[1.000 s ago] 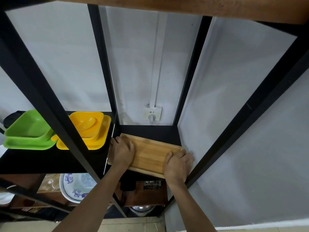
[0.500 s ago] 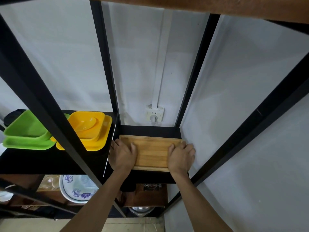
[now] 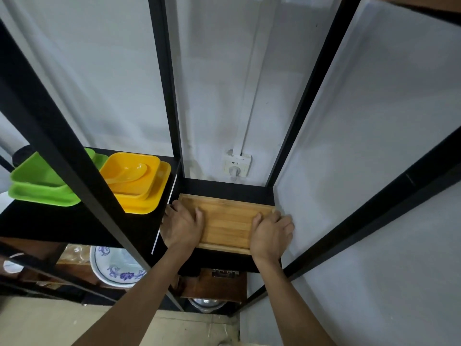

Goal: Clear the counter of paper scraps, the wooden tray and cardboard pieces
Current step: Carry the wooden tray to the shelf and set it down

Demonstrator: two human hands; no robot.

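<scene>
While one wooden tray (image 3: 229,222) lay flat on the black shelf (image 3: 224,189) of the right-hand bay, I held it with both hands: my left hand (image 3: 183,227) clasped its left end, thumb on top, and my right hand (image 3: 270,233) clasped its right end beside the grey wall (image 3: 361,146). Two yellow dishes (image 3: 139,186) with one spoon (image 3: 129,174) sat stacked on the neighbouring shelf, then two green dishes (image 3: 40,188). One wall socket (image 3: 237,164) showed behind. A second earlier the tray sat askew; it now lay square to the shelf and farther in.
</scene>
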